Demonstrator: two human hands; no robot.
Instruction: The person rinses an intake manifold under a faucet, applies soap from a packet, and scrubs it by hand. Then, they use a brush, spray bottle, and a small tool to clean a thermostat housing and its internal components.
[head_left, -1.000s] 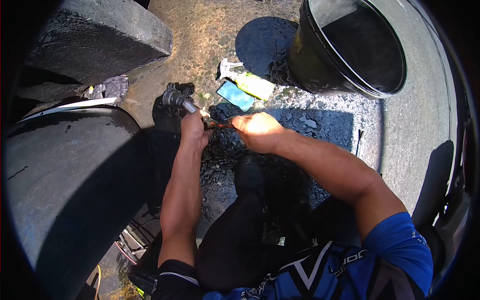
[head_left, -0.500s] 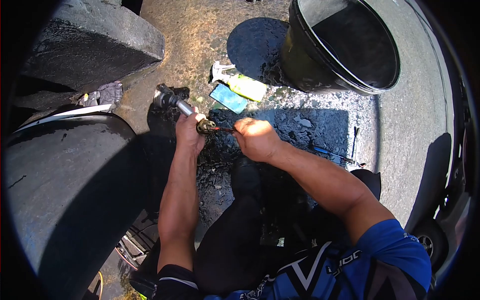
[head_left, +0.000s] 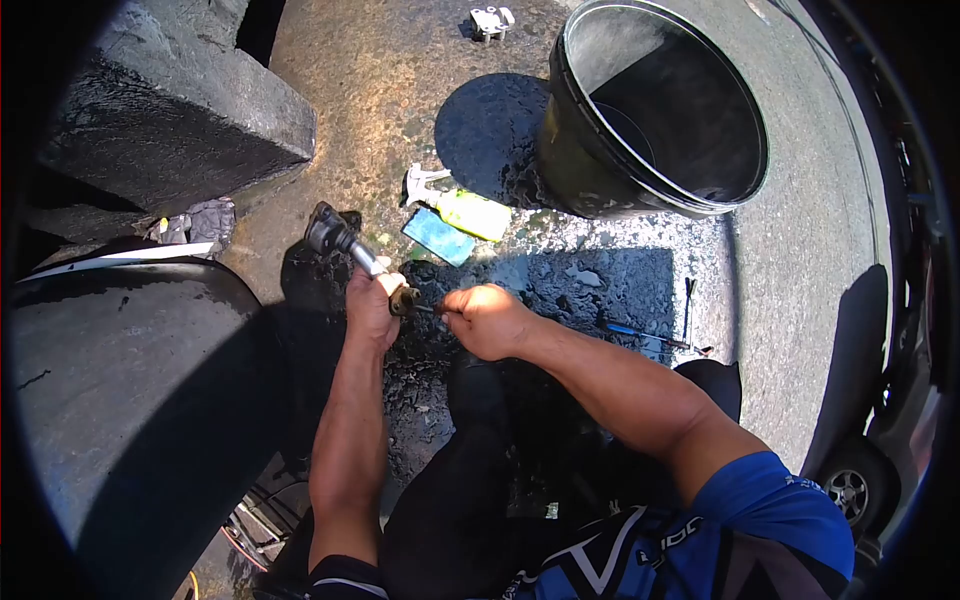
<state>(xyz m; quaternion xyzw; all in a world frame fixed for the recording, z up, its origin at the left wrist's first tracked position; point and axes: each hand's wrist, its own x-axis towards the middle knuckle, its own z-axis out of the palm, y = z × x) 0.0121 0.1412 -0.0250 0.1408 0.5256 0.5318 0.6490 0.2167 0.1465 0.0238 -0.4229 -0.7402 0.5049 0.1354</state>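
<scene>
My left hand (head_left: pixel 370 310) is wrapped round a silver metal shaft (head_left: pixel 366 258) with a dark, bulky joint at its far end, tilted up to the left. A brownish, drilled end piece (head_left: pixel 404 301) sticks out by the thumb. Close to its right, my right hand (head_left: pixel 488 322) pinches a thin rod-like tool (head_left: pixel 427 309) whose tip meets that end piece; the fingers hide most of the tool, and I cannot tell its exact kind. Beyond the hands lie a yellow-green spray bottle (head_left: pixel 476 214) with a white trigger head and a flat blue pad (head_left: pixel 438 237).
A large black bucket (head_left: pixel 590 165) stands at the upper right. A small metal part (head_left: pixel 490 24) lies at the top. On the wet ground rests a blue-handled tool (head_left: pixel 630 330). Left are a concrete block (head_left: pixel 200 125) and a big dark rounded surface (head_left: pixel 120 350); a vehicle's wheel (head_left: pixel 850 490) shows right.
The view has tilted up, bringing the small metal part fully into sight. The joint end has turned slightly, and the reddish stretch between my hands no longer shows; a greyish tip does.
</scene>
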